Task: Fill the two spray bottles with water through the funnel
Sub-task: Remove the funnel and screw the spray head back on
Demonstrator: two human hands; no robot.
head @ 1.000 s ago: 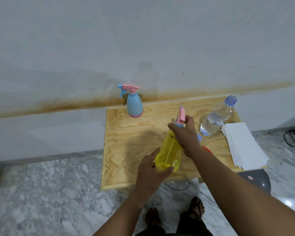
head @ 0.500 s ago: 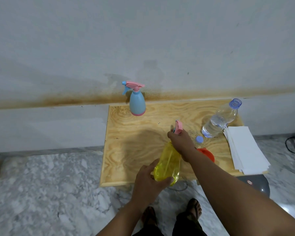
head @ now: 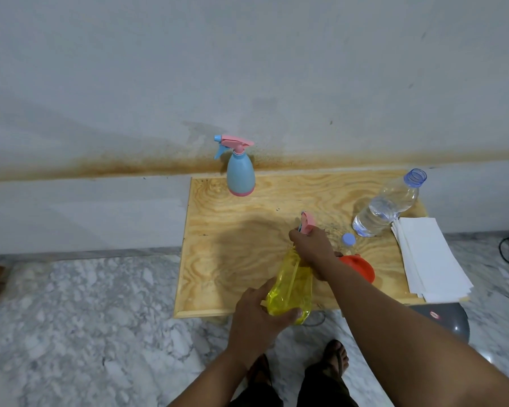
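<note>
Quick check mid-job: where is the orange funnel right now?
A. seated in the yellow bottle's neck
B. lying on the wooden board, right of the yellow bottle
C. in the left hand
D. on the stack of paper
B: the orange funnel lies on the wooden board, just right of the yellow bottle, partly behind the right hand.

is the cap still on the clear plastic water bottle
No, the clear plastic water bottle has an open neck, and a small blue cap lies on the wooden table beside it.
</note>
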